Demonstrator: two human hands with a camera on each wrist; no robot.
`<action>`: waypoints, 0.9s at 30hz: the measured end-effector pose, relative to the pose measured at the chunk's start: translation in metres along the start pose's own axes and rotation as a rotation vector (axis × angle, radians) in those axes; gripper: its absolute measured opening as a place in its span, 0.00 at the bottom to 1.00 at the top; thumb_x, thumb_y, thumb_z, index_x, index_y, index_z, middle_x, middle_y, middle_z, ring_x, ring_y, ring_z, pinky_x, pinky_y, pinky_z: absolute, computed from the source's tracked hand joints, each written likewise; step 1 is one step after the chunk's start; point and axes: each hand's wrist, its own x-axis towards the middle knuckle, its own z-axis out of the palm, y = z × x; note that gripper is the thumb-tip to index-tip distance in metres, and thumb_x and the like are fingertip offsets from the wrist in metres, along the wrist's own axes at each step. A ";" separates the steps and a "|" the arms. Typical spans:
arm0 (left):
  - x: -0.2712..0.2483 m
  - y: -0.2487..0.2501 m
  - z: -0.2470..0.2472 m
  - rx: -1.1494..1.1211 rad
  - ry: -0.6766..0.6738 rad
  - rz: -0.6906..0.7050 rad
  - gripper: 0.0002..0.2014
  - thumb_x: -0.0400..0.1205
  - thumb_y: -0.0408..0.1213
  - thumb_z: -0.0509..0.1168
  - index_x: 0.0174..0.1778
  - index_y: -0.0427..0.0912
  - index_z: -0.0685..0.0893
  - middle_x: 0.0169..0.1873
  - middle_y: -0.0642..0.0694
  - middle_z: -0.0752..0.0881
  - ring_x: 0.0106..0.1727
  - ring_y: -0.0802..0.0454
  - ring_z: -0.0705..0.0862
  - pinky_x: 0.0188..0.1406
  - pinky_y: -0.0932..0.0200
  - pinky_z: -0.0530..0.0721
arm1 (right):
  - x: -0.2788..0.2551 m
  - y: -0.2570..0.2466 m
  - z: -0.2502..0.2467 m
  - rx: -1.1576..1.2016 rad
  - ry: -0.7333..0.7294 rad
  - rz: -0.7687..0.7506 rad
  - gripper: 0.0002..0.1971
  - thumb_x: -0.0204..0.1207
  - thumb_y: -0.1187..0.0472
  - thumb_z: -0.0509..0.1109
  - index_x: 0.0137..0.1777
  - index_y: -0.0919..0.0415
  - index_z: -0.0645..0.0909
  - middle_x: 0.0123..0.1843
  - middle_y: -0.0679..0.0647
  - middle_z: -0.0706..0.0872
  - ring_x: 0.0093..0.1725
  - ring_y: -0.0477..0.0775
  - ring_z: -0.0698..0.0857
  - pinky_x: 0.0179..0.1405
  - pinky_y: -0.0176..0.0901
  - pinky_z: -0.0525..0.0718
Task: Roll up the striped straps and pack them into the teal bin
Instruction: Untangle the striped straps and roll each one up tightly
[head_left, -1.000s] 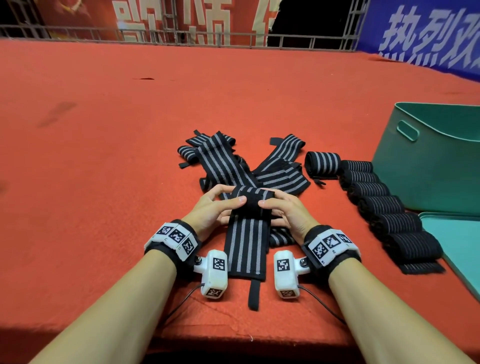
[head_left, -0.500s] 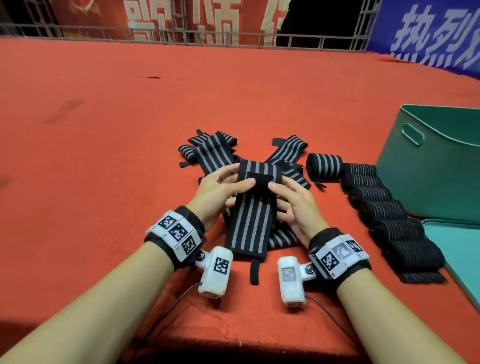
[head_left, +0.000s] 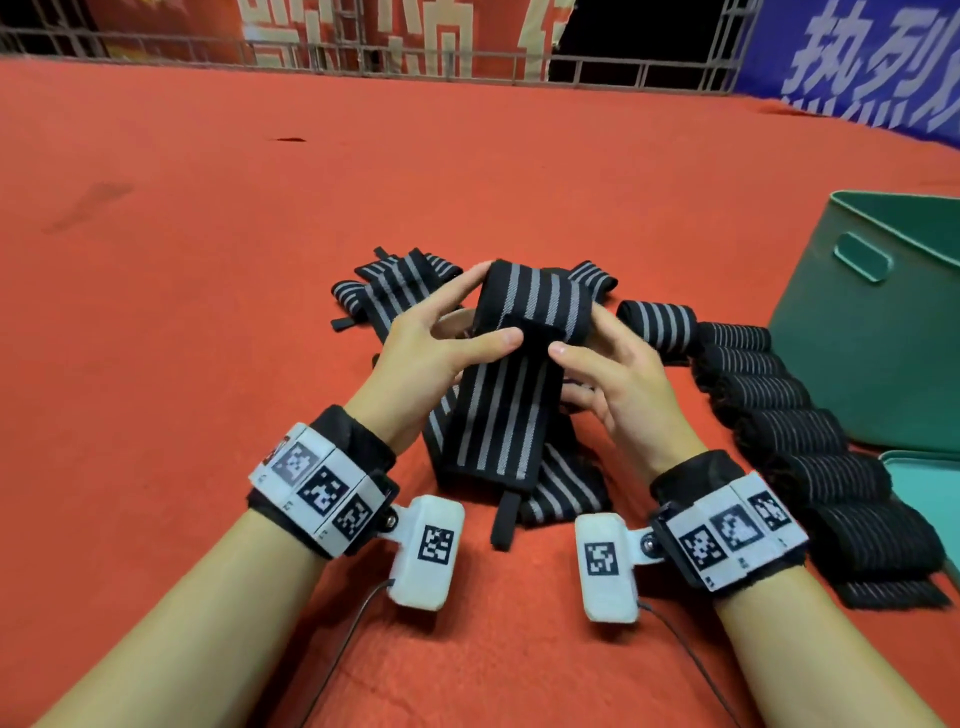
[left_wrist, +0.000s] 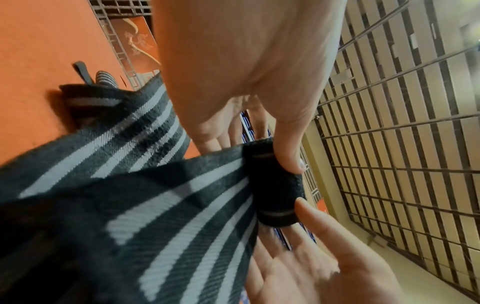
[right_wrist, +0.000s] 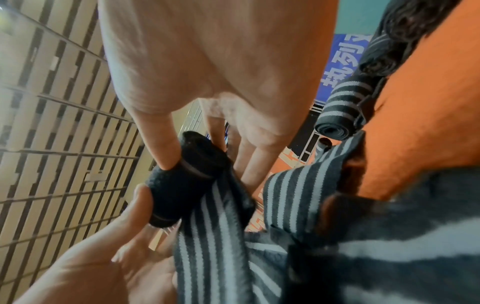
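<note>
while both thumbs pinch the small started roll (head_left: 530, 335) of the lifted strap (head_left: 498, 410), left hand (head_left: 426, 358) and right hand (head_left: 618, 379) gripping it above the table (head_left: 208, 260), a slipped thumb could let it unwind; teal bin (head_left: 872, 332) waits right.

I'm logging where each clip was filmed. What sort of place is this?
Probably an event stage or platform, not a workshop: a broad red carpet as the work surface, metal truss railing along its far edge, and big red and blue banners with large Chinese characters behind.
</note>
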 end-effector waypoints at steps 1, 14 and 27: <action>0.000 -0.001 0.001 -0.001 0.001 0.009 0.34 0.80 0.26 0.74 0.82 0.53 0.75 0.63 0.45 0.91 0.67 0.49 0.88 0.69 0.49 0.85 | 0.001 -0.003 0.000 -0.001 -0.001 -0.005 0.22 0.84 0.73 0.66 0.74 0.54 0.80 0.66 0.54 0.91 0.67 0.57 0.89 0.52 0.45 0.89; -0.018 -0.003 -0.003 0.095 -0.054 0.097 0.22 0.91 0.38 0.63 0.83 0.49 0.74 0.72 0.48 0.86 0.76 0.51 0.81 0.80 0.41 0.76 | -0.011 -0.015 0.024 -0.038 0.058 -0.085 0.25 0.83 0.73 0.69 0.78 0.57 0.77 0.67 0.56 0.90 0.68 0.56 0.88 0.63 0.58 0.89; -0.021 0.011 0.012 0.006 0.144 0.061 0.21 0.86 0.37 0.71 0.75 0.40 0.81 0.58 0.45 0.93 0.59 0.50 0.92 0.60 0.53 0.89 | -0.019 -0.026 0.030 -0.051 0.123 -0.098 0.27 0.82 0.71 0.73 0.80 0.59 0.76 0.65 0.58 0.91 0.64 0.55 0.91 0.58 0.61 0.92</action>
